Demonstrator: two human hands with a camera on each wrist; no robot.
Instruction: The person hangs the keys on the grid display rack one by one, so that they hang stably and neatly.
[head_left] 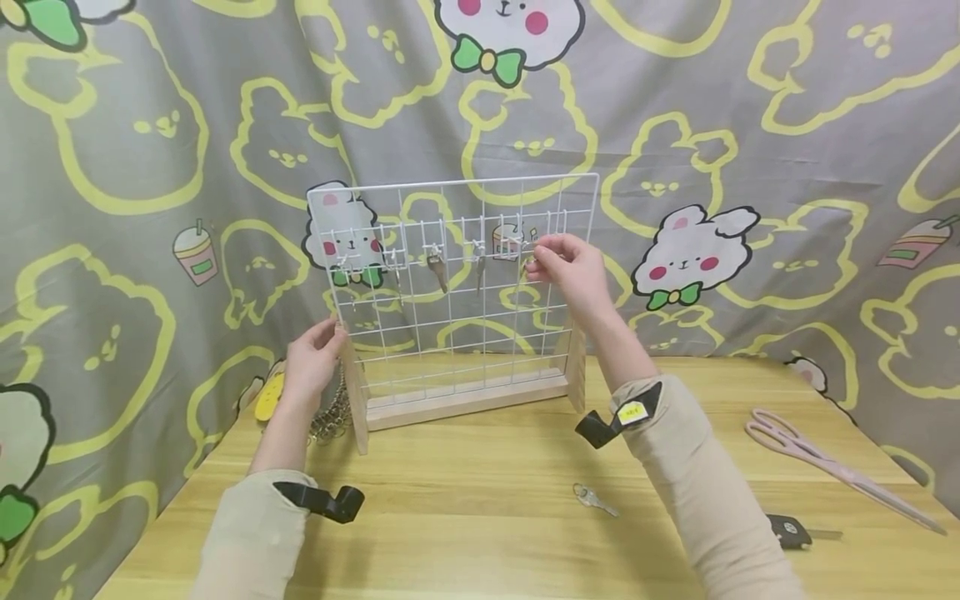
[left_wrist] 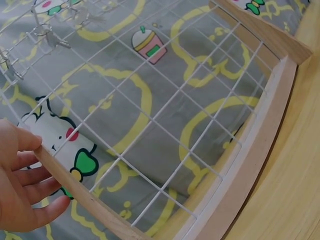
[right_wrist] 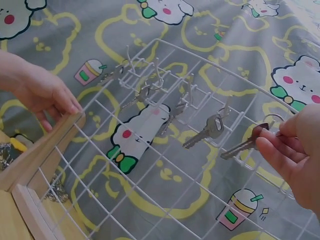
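Observation:
A white wire grid rack with a wooden base (head_left: 465, 403) stands upright on the table. My left hand (head_left: 311, 360) holds the top of its left wooden post (left_wrist: 82, 195), thumb and fingertips on either side. At the rack's right part, my right hand (head_left: 576, 271) pinches a key (right_wrist: 244, 148) near its head. The key ring (right_wrist: 274, 118) shows above the fingertips, close to a hook; whether it is on that hook I cannot tell. Several other keys hang from the hooks in a row, among them a silver one (right_wrist: 206, 131) and a brownish one (head_left: 438, 271).
On the table's right lie a small key with a ring (head_left: 596, 500), a black car key (head_left: 789, 532) and pink scissors (head_left: 825, 462). Behind the left post are a yellow object (head_left: 270, 400) and a heap of metal rings (head_left: 330, 423). A patterned curtain (head_left: 675, 75) hangs behind.

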